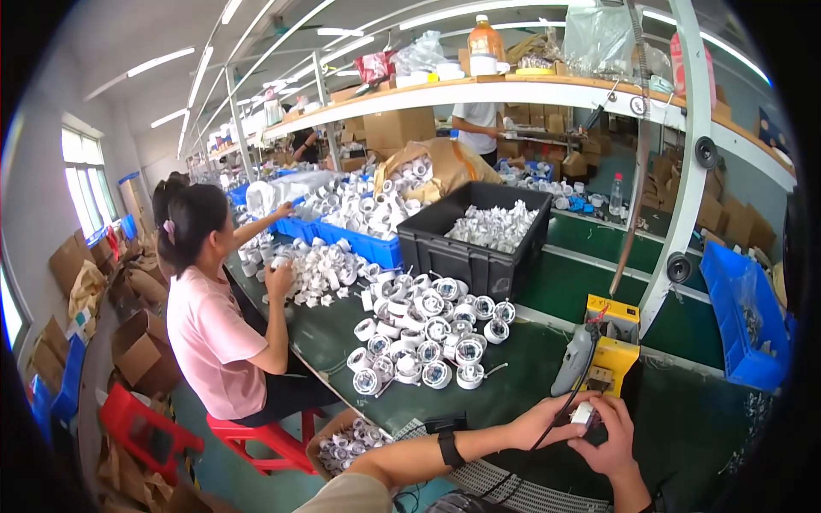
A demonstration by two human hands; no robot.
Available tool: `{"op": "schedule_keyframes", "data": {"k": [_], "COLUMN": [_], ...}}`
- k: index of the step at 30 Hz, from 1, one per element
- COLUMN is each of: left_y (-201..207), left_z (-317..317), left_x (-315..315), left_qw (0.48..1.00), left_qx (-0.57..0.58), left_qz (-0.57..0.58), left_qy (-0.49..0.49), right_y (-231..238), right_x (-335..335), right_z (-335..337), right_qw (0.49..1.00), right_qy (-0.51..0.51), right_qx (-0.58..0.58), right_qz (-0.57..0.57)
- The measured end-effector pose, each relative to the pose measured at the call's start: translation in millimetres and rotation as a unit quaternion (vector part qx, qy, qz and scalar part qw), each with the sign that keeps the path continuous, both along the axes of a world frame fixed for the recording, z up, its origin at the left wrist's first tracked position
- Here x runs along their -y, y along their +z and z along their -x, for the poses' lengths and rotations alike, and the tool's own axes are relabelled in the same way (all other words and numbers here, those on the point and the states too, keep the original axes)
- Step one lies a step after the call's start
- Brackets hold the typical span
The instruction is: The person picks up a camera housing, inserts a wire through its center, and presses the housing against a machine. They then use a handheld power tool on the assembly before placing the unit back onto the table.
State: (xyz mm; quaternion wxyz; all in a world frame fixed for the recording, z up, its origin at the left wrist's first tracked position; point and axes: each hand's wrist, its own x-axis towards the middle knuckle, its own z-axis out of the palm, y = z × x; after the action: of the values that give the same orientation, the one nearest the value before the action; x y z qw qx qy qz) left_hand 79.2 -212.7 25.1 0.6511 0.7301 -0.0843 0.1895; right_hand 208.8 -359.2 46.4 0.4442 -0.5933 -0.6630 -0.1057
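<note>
At the bench's near right, my left hand (539, 421) and my right hand (612, 443) meet around a small white plastic part (583, 414). Both hands' fingers are closed on it from either side. Something dark shows under the right fingers, too small to name. A thin black cable (558, 417) passes over my left hand. Just beyond my hands stands a yellow machine (617, 355), with a grey handheld tool (573, 363) at its left side. Left of them lies a pile of white round housings with clear fronts (428, 333).
A co-worker in a pink shirt (214, 316) sits at left, reaching toward white parts (321, 269). A black crate (466, 256) and blue bins (359, 244) of white parts stand mid-bench. A metal post (684, 171) and blue tray (744, 316) are at right. An overhead shelf (513, 90) crosses the bench.
</note>
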Motion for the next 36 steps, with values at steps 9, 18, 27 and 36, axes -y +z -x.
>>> {"op": "schedule_keyframes", "data": {"k": [9,18,27,36], "left_y": [3.0,5.7,-15.3,-1.8], "left_z": [3.9,8.7,-9.4,-13.3], "left_x": [-2.1,3.3,7.7,-5.4], "left_qw": [0.952,0.978,0.963,0.890], "left_qx": [0.119,0.065,-0.230,-0.288], "left_qz": [-0.259,-0.186,0.137,0.352], "left_qy": [0.116,0.076,-0.034,-0.028], "right_y": [-31.9,-47.6,-27.8,-14.6], "right_x": [6.4,17.8,22.8,4.2], "right_z": [-19.8,-42.9,-21.6,-12.3], "right_qw": [0.917,0.741,0.909,0.968], "right_qy": [0.047,0.205,0.155,0.055], "right_qx": [-0.383,-0.624,-0.358,-0.215], "right_qz": [0.101,0.140,0.145,0.116]}}
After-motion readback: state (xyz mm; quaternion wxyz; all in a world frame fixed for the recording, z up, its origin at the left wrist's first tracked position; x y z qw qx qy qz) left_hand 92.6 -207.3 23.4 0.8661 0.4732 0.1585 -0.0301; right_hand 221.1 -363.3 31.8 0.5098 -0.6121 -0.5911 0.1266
